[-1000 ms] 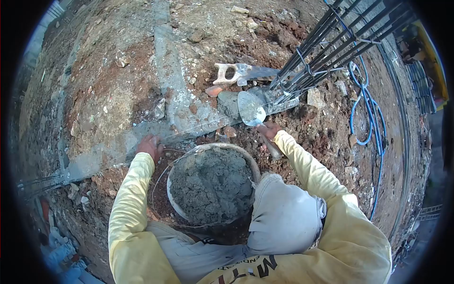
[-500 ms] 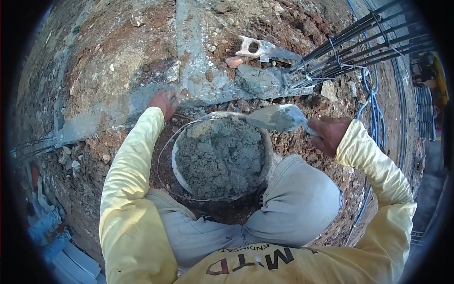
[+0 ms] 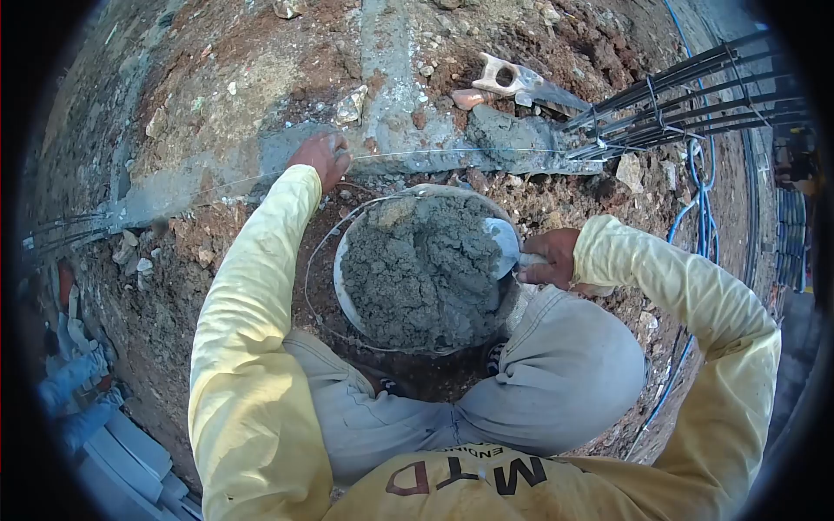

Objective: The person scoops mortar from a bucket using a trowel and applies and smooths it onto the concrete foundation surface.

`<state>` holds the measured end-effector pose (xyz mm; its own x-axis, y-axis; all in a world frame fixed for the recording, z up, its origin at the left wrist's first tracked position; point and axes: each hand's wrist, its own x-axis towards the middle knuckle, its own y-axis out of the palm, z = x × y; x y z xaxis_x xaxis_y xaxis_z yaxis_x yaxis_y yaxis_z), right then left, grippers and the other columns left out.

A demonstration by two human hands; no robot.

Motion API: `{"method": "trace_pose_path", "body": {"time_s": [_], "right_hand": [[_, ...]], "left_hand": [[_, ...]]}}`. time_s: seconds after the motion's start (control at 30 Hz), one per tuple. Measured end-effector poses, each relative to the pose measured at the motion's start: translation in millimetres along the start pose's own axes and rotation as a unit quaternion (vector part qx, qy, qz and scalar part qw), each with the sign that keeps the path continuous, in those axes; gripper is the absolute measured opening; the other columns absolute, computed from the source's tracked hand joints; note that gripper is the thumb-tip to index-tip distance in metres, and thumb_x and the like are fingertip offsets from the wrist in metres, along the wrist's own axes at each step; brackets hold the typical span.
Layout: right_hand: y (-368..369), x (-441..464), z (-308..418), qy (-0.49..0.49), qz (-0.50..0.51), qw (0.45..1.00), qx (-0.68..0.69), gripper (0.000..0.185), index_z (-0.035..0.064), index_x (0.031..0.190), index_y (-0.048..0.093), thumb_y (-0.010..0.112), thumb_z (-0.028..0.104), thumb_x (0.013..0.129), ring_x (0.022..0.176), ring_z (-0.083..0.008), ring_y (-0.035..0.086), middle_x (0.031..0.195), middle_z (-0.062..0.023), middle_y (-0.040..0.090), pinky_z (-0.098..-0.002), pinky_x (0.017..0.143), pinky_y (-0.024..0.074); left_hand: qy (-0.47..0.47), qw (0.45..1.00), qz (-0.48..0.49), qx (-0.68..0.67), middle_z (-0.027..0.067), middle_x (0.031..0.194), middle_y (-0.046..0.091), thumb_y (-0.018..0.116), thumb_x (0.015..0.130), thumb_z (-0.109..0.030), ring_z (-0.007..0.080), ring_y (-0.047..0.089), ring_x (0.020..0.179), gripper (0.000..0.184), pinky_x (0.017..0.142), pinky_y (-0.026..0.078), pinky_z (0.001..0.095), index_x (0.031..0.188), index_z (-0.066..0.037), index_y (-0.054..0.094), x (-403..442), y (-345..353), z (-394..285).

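My right hand [image 3: 553, 258] is wrapped round the handle of a trowel [image 3: 504, 246]. Its blade is partly sunk in the right side of the grey wet mortar [image 3: 408, 269], which fills a round bucket [image 3: 344, 300] in front of my knees. My left hand [image 3: 323, 161], fingers curled, is at a concrete strip [image 3: 417, 156] beyond the bucket. A thin taut string [image 3: 469, 150] runs along that strip and meets the left hand; whether the fingers pinch it or something else is hidden.
A handsaw [image 3: 521, 82] lies on the soil past the strip, near a reddish stone [image 3: 467, 99] and a mortar heap [image 3: 512, 139]. Tied steel rebar [image 3: 669, 100] juts in from the upper right. A blue hose [image 3: 705, 221] hangs beside it. The bucket's wire handle [image 3: 310, 278] sticks out left.
My right hand has moved left and slightly down, bringing the trowel from over the bucket's far right rim into the mortar. My left hand stays by the string; the whole view has shifted slightly.
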<state>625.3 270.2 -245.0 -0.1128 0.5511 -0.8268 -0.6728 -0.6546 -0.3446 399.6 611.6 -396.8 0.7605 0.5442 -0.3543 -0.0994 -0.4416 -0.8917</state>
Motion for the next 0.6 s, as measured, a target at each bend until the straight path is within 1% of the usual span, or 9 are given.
{"method": "trace_pose_path", "body": {"time_s": [0.07, 0.1, 0.17, 0.27, 0.33, 0.4, 0.5, 0.57, 0.6], "right_hand": [[16, 27, 0, -0.03, 0.02, 0.999, 0.039, 0.043, 0.003, 0.114, 0.065, 0.065, 0.039, 0.09, 0.094, -0.0337, 0.067, 0.098, -0.0195, 0.069, -0.0424, 0.082, 0.0509], [29, 42, 4, -0.068, -0.015, 0.997, -0.021, 0.046, 0.0038, 0.112, 0.065, 0.064, 0.044, 0.089, 0.094, -0.0355, 0.067, 0.098, -0.0208, 0.069, -0.0431, 0.082, 0.0512], [32, 41, 9, -0.067, -0.043, 0.997, -0.002, 0.049, 0.0038, 0.108, 0.065, 0.063, 0.049, 0.088, 0.096, -0.0394, 0.066, 0.1, -0.022, 0.068, -0.0441, 0.084, 0.0518], [26, 13, 3, -0.042, -0.045, 0.998, -0.019, 0.048, 0.0067, 0.113, 0.063, 0.063, 0.047, 0.089, 0.096, -0.0414, 0.065, 0.1, -0.0213, 0.068, -0.0471, 0.085, 0.0515], [22, -1, -9, -0.065, -0.063, 0.995, -0.032, 0.046, 0.0082, 0.116, 0.062, 0.063, 0.046, 0.09, 0.093, -0.0412, 0.066, 0.099, -0.0208, 0.069, -0.0472, 0.084, 0.052], [20, -8, -29, -0.105, -0.093, 0.989, -0.053, 0.045, 0.009, 0.119, 0.062, 0.063, 0.044, 0.091, 0.091, -0.0403, 0.067, 0.098, -0.02, 0.069, -0.0467, 0.084, 0.0524], [-12, -36, -23, -0.081, -0.015, 0.997, -0.005, 0.046, 0.0085, 0.124, 0.059, 0.063, 0.042, 0.092, 0.091, -0.035, 0.068, 0.099, -0.0177, 0.069, -0.0437, 0.083, 0.0533], [-17, -46, -31, -0.111, -0.039, 0.993, 0.022, 0.049, 0.0075, 0.128, 0.056, 0.061, 0.043, 0.094, 0.089, -0.0251, 0.069, 0.102, -0.0147, 0.069, -0.0372, 0.079, 0.0545], [-24, -52, -31, -0.076, -0.026, 0.996, 0.027, 0.05, 0.0074, 0.128, 0.056, 0.061, 0.043, 0.094, 0.089, -0.025, 0.07, 0.102, -0.0145, 0.07, -0.0366, 0.078, 0.0545]], "left_hand": [[-0.02, 1.0, 0.017, 0.013, 0.0207, 0.141, 0.049, 0.059, 0.091, -0.033, 0.0374, 0.044, 0.133, 0.04, 0.111, 0.036, 0.0439, 0.126, -0.013, 0.059, 4, 0, -6], [-0.029, 0.999, 0.02, 0.011, 0.0206, 0.143, 0.048, 0.059, 0.092, -0.033, 0.0374, 0.042, 0.134, 0.041, 0.112, 0.035, 0.044, 0.127, -0.014, 0.058, 1, 0, -7], [-0.031, 0.999, 0.005, 0.021, 0.0212, 0.143, 0.048, 0.059, 0.091, -0.034, 0.038, 0.041, 0.135, 0.041, 0.113, 0.034, 0.0443, 0.13, -0.019, 0.057, 6, 6, -7], [0.017, 1.0, 0.014, 0.016, 0.0225, 0.143, 0.047, 0.059, 0.091, -0.034, 0.0389, 0.04, 0.136, 0.042, 0.114, 0.033, 0.0451, 0.128, -0.015, 0.059, 11, 7, -5], [0.013, 0.999, -0.022, 0.019, 0.0197, 0.143, 0.049, 0.059, 0.091, -0.035, 0.0393, 0.041, 0.134, 0.042, 0.114, 0.033, 0.0455, 0.127, -0.013, 0.06, 16, 21, 11], [0.009, 1.0, -0.008, 0.025, 0.0194, 0.142, 0.05, 0.06, 0.091, -0.035, 0.0396, 0.042, 0.133, 0.043, 0.113, 0.033, 0.0455, 0.128, -0.014, 0.059, 14, 20, 8], [0.011, 0.999, -0.005, 0.033, 0.0193, 0.139, 0.052, 0.061, 0.091, -0.034, 0.0397, 0.044, 0.131, 0.042, 0.112, 0.035, 0.0457, 0.129, -0.016, 0.059, 9, 17, 2], [0.007, 0.999, -0.003, 0.035, 0.0197, 0.139, 0.052, 0.061, 0.091, -0.034, 0.0395, 0.045, 0.131, 0.042, 0.112, 0.035, 0.0457, 0.129, -0.017, 0.06, 7, 18, 0], [0.007, 0.999, -0.003, 0.037, 0.02, 0.139, 0.052, 0.061, 0.091, -0.034, 0.0396, 0.045, 0.131, 0.042, 0.112, 0.035, 0.0457, 0.129, -0.017, 0.06, 7, 21, 4]]}}
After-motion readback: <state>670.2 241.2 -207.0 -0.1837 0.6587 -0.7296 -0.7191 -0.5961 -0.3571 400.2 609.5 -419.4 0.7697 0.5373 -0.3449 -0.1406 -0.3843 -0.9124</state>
